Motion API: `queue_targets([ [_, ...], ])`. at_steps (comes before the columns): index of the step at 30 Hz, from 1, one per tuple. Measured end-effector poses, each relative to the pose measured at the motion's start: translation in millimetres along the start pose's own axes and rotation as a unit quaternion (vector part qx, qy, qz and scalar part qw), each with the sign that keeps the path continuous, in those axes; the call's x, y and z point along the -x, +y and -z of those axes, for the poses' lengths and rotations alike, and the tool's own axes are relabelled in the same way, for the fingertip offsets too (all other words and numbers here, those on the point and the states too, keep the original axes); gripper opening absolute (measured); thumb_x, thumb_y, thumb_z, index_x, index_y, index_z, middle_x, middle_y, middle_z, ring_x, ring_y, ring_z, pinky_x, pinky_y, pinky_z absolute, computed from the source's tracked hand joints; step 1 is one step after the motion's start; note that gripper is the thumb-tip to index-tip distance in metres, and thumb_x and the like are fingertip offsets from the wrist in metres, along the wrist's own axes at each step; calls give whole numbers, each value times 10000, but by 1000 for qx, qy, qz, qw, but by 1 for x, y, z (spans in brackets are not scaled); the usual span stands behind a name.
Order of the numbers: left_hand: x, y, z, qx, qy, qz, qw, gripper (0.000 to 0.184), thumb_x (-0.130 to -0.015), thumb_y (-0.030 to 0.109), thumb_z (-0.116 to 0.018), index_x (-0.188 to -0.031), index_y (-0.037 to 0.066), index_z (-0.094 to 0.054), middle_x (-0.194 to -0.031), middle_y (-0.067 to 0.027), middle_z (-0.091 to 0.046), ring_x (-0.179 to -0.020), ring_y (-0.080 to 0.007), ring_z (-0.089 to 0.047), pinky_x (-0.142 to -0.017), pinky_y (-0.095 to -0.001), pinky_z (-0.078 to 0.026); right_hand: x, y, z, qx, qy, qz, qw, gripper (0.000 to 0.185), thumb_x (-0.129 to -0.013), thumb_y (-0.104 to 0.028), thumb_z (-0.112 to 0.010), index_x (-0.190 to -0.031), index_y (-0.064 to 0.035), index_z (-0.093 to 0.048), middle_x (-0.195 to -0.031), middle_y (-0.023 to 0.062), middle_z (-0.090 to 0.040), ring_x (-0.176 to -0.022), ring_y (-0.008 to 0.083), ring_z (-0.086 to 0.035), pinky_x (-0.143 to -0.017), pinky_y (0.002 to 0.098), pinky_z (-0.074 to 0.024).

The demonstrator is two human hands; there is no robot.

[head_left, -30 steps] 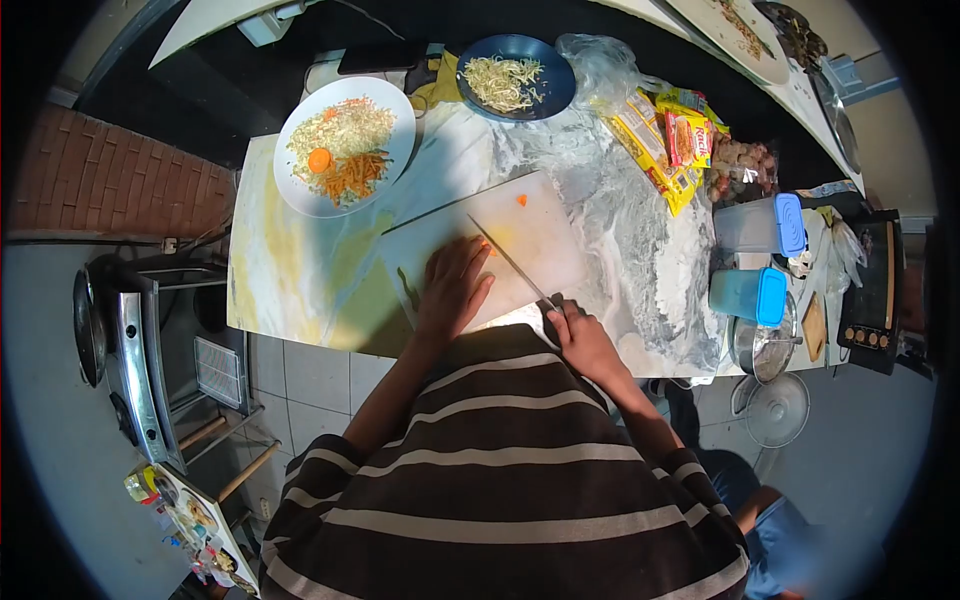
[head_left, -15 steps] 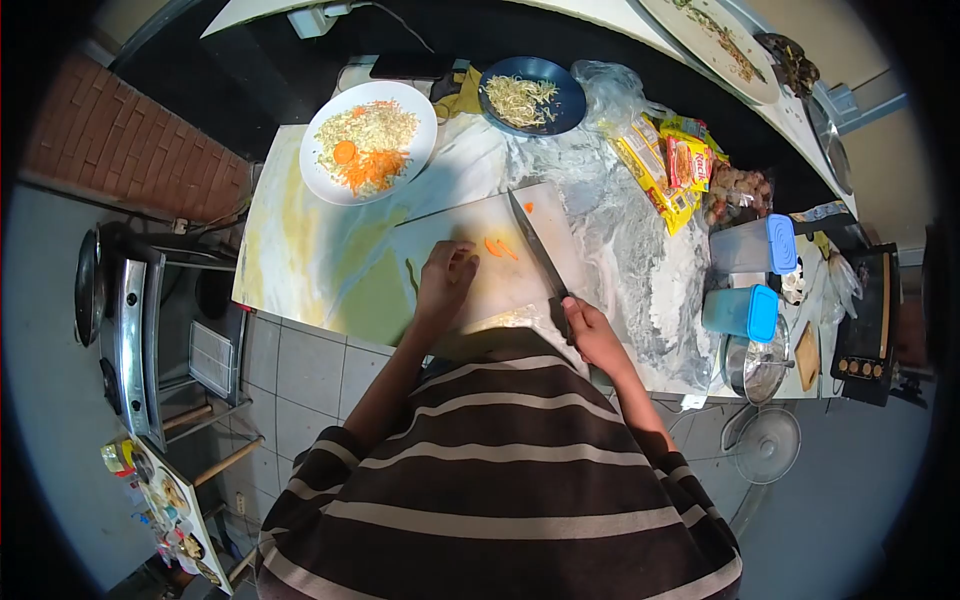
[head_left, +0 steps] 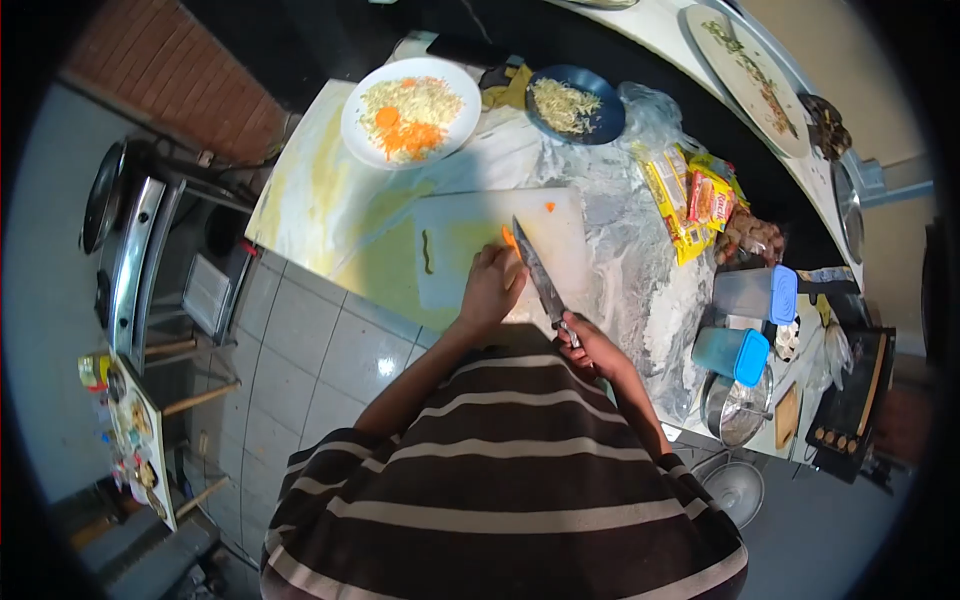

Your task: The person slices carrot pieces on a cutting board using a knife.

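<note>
My right hand (head_left: 592, 348) grips the handle of a kitchen knife (head_left: 538, 268), its dark blade pointing away from me over the white cutting board (head_left: 462, 212). Just left of the blade, my left hand (head_left: 492, 287) has its fingers closed on orange carrot slices (head_left: 509, 237), which stick out past the fingertips. A small carrot piece (head_left: 550, 207) lies near the board's far right part. Toward the board's left side there is a thin, dark green strip (head_left: 427, 253).
Farther back stand a white plate (head_left: 466, 128) of shredded carrot and pale shreds and a dark blue plate (head_left: 612, 125) of bean sprouts. Yellow food packets (head_left: 672, 195) lie to the right. Nearer are two plastic containers with blue lids (head_left: 751, 357) and a metal pot (head_left: 722, 415).
My view has shifted. My left hand has moved from beside the carrot slices onto them and closed on them. The knife blade has come in close to the slices.
</note>
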State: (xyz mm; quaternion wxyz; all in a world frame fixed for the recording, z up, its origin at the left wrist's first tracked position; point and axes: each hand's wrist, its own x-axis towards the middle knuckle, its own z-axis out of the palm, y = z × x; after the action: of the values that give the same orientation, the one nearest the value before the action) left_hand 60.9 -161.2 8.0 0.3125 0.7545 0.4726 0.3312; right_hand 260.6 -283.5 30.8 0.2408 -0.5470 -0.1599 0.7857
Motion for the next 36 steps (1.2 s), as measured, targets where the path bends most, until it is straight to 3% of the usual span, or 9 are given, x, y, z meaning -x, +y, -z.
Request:
queue_targets([
  [6,16,13,4,88,16,90,992,335,-845,114,-652,-1149,-12,-588,-1104,-230,-588,-1034,-414,-568,-918,-458,-464,12,-20,13,91,-52,29,994,449,-1010,-531,-420,-788,-144,-467,-583,-78,-347,-446,0,-249,-391,194,-171],
  [9,19,21,3,135,85,147,976,325,-862,116,-657,-1151,-12,-581,-1032,-179,-619,-982,-315,-619,-855,-379,-493,13,-16,22,104,-50,40,993,428,-1019,-506,-417,-806,-139,-473,-594,-81,-351,-462,1,-269,-405,193,-185],
  [12,29,28,8,62,115,130,983,284,-863,92,-630,-1127,8,-570,-1013,-179,-611,-1024,-369,-586,-919,-417,-469,16,-16,33,121,-43,48,990,408,-1028,-485,-410,-820,-138,-459,-583,-74,-347,-431,15,-271,-383,200,-185],
  [16,55,46,22,-67,225,95,967,110,-873,105,-647,-884,4,-605,-851,-130,-577,-842,-326,-559,-768,-405,-441,19,-25,38,52,-38,-16,998,410,-1015,-521,-415,-855,-144,-430,-564,-60,-327,-369,29,-231,-319,213,-170],
  [17,63,49,26,-91,242,80,963,186,-888,129,-653,-775,0,-582,-789,-124,-540,-757,-309,-516,-698,-408,-405,19,-27,39,55,-44,-17,997,419,-1010,-533,-417,-856,-144,-431,-561,-59,-323,-369,30,-231,-316,211,-177],
  [21,96,34,24,-27,216,196,956,161,-912,119,-644,-817,1,-590,-806,-126,-551,-758,-278,-541,-702,-379,-428,13,-28,44,91,-34,-21,995,440,-989,-570,-434,-878,-144,-431,-553,-64,-324,-364,32,-242,-314,207,-194],
  [25,103,35,11,51,243,183,951,93,-895,67,-646,-966,14,-618,-922,-109,-612,-839,-232,-604,-762,-326,-479,16,-21,44,126,-53,-35,990,456,-987,-579,-428,-872,-137,-437,-551,-70,-332,-365,31,-268,-316,216,-206],
  [31,93,47,3,-2,242,111,964,100,-881,76,-670,-935,-1,-635,-907,-106,-637,-842,-199,-617,-768,-311,-489,20,15,58,162,-146,56,974,494,-987,-577,-443,-875,-97,-470,-554,-64,-373,-418,20,-308,-372,211,-207],
  [36,90,41,15,0,164,154,974,183,-859,143,-702,-958,2,-639,-965,-135,-637,-929,-270,-619,-834,-363,-479,29,23,60,144,-118,69,980,461,-1000,-564,-416,-880,-122,-466,-554,-63,-361,-417,29,-281,-379,213,-202],
])
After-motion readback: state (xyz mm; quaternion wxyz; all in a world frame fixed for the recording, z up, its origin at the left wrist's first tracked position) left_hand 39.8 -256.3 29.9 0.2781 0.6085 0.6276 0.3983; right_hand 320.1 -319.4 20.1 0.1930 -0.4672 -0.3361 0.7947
